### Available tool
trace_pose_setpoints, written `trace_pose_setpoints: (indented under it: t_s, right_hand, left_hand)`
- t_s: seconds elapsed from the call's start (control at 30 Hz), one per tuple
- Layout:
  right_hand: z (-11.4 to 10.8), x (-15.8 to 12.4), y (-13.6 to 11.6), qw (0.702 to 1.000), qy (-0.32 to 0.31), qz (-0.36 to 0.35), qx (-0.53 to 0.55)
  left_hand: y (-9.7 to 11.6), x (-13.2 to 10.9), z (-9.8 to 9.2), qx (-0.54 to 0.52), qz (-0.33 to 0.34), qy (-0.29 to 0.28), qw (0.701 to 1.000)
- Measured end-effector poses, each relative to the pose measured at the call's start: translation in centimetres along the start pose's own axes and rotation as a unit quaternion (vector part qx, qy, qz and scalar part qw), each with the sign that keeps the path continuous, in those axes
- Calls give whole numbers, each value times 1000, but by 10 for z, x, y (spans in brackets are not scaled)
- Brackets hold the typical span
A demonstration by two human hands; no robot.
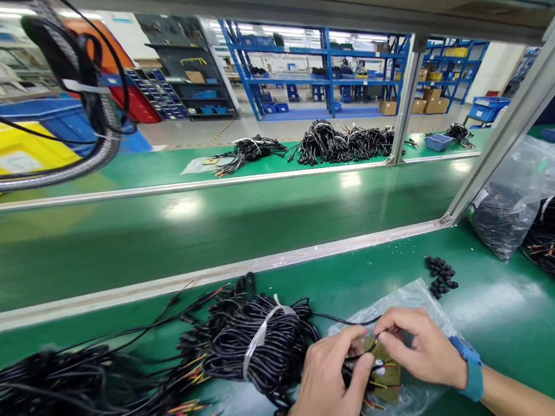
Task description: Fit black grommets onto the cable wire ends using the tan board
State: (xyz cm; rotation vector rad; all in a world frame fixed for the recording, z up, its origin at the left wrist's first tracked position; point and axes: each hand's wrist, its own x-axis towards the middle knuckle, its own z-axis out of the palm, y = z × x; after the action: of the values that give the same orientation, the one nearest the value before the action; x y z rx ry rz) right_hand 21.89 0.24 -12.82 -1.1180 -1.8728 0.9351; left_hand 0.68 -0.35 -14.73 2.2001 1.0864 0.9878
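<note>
My left hand (331,381) is closed with thumb and fingers around a black cable (337,320) near its end, where red and yellow wires come out. Close beside it, my right hand (421,349), with a blue band at the wrist, pinches the end of the same cable; the fingertips hide the exact grip. Under both hands lie a clear plastic bag (419,296) and a brownish-green square piece (391,391) with more coloured wire ends over it. A tied coil of black cable (270,338) rests just left of my left hand.
Loose black cables (63,383) spread at the lower left. Small black parts (441,275) lie past my right hand, near a stuffed plastic bag (505,214). A metal rail (303,253) borders the green conveyor belt (240,212). More cable bundles (327,142) sit beyond.
</note>
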Motion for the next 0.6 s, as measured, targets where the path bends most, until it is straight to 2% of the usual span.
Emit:
trace_pose_setpoints:
  t_s: [0.13, 0.27, 0.4, 0.5, 0.6]
  right_hand:
    - [10, -7, -4, 1000, -6, -20, 5]
    - [12, -9, -5, 1000, -18, -5, 25]
    - [8, -7, -3, 993, 5, 54, 109]
    - [6, -5, -1, 976, 18, 95, 197]
    - [6, -2, 1, 956, 15, 120, 269]
  left_hand:
    - [9, 0, 1, -53, -45, -37, 997]
    - [13, 2, 3, -97, -75, -49, 991]
    - [13, -1, 5, -101, -83, -14, 991]
    - [11, -7, 6, -107, -83, 12, 991]
    - [11, -12, 3, -129, -78, 10, 988]
